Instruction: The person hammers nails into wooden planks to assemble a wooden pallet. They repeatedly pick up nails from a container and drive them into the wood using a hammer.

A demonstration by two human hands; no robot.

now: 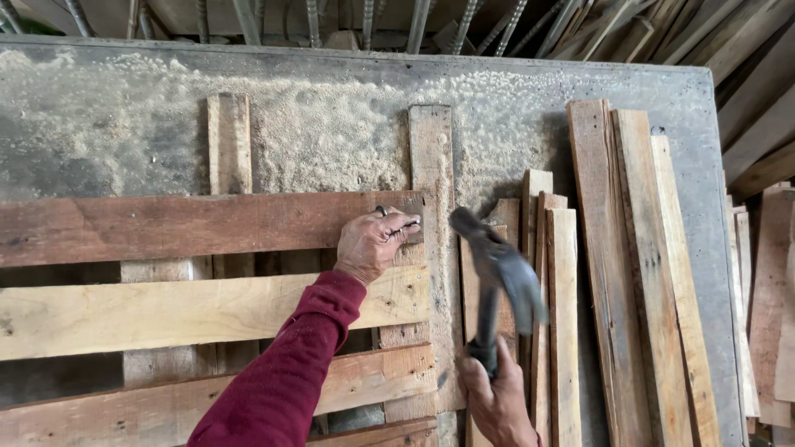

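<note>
Two hands at work over a slatted wooden frame on the desk, whose grey top is dusted with sawdust. All positions below are taken from the dark reddish top slat of that frame.

My left hand, in a dark red sleeve, rests on the right end of the top slat. Its fingertips are pressed together, pinching a small nail against the wood right at the slat's end. The nail is thin and mostly hidden by my fingers; I cannot tell whether it stands upright or tilted.

My right hand is below and to the right of the slat's end, closed in a fist around the handle of a claw hammer. The hammer head is raised, blurred, and sits just right of the slat's end, near my left fingers but apart from them.

Below the top slat lie a pale slat and then an orange-toned slat, all three running parallel. Two upright boards pass beneath the top slat: one near its middle, one at its right end.

Right of the slat's end, loose planks lie lengthwise on the desk, side by side and overlapping. Beyond the desk's far edge, steel rods and more timber show.
</note>
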